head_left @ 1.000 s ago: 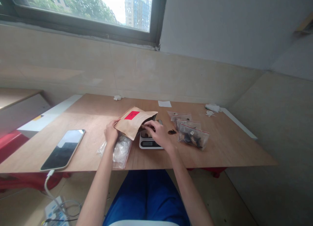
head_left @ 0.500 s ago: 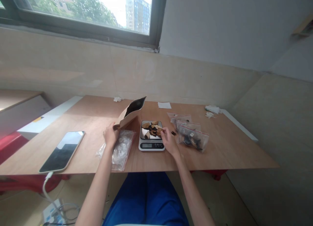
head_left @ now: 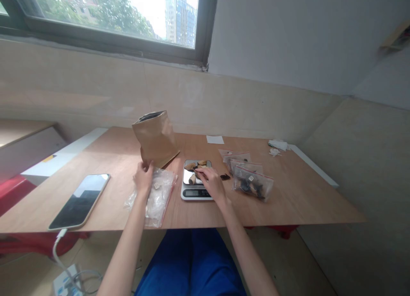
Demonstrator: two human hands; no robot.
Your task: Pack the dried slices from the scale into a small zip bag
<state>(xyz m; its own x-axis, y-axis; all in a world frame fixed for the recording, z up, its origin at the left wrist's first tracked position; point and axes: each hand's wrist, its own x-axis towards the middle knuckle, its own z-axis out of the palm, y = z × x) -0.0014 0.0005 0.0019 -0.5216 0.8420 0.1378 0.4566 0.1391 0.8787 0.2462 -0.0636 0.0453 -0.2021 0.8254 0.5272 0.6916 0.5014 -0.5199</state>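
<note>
A brown kraft paper pouch (head_left: 156,143) stands with its dark-lined mouth up at the left of the scale. My left hand (head_left: 144,176) is closed on its lower left corner. Beneath and beside that hand lie clear zip bags (head_left: 157,197). A small digital kitchen scale (head_left: 192,194) carries curled brown and black dried slices (head_left: 190,166) on its plate. Over the plate's right side, my right hand (head_left: 209,180) has its fingertips pinched on a dried slice, and it partly covers the pile and the scale's buttons.
Filled zip bags (head_left: 253,185) lie right of the scale, with a loose dark slice (head_left: 225,177) between. A phone (head_left: 80,202) on a white cable (head_left: 60,234) lies at the left. White paper (head_left: 215,139) and a crumpled tissue (head_left: 274,151) are toward the wall.
The paper pouch has gone from tilted toward the scale to upright, farther left. My right hand has moved left over the plate, among the dried slices.
</note>
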